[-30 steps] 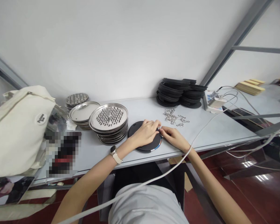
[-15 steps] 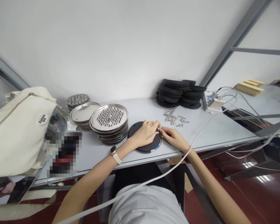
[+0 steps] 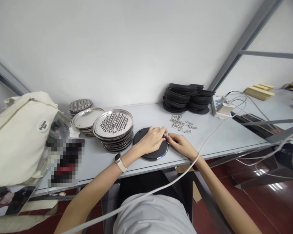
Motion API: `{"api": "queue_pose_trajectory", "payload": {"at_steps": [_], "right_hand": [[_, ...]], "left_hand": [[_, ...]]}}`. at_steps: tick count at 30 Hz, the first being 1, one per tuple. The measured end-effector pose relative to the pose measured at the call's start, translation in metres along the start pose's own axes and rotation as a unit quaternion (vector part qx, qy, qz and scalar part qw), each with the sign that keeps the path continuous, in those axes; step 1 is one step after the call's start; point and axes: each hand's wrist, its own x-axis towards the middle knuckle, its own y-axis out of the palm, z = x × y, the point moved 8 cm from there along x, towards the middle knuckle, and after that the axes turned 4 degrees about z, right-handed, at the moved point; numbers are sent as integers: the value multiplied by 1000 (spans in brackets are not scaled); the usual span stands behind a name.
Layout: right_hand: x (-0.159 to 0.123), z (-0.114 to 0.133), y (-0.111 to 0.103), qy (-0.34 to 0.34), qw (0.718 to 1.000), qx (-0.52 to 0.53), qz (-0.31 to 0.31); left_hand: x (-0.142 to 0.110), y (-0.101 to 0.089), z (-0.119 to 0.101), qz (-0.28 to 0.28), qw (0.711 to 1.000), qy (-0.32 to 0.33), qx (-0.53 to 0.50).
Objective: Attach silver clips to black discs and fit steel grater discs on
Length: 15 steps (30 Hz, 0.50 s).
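A round black disc [image 3: 160, 150] with a blue, white and red strip along its near right rim lies flat at the table's front. Across its top lies my left hand [image 3: 152, 139], fingers curled and closed at the right rim. My right hand [image 3: 182, 144] is beside that rim, thumb and index finger pinched together, almost touching the left fingertips. A small shiny metal piece [image 3: 165, 136] shows between the two hands; its shape is mostly covered. Beyond the hands is a loose pile of metal clasps [image 3: 177, 122].
Stacked round metal plates [image 3: 114, 125] with small spikes stand at left, beside plain metal lids [image 3: 88, 117]. Black discs [image 3: 177, 97] are piled by the wall. A power strip [image 3: 221, 109] sits at right, and a white cable [image 3: 161, 188] crosses before me. A cream bag [image 3: 19, 136] is far left.
Both hands stay at the disc's right rim with almost the same grip. The whole view has shifted very slightly.
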Motion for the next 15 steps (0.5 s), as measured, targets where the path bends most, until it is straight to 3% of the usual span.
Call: {"api": "queue_pose_trajectory", "payload": {"at_steps": [15], "right_hand": [[-1, 0, 0, -3, 1000, 2, 1]], "left_hand": [[0, -1, -1, -5, 1000, -1, -1]]}}
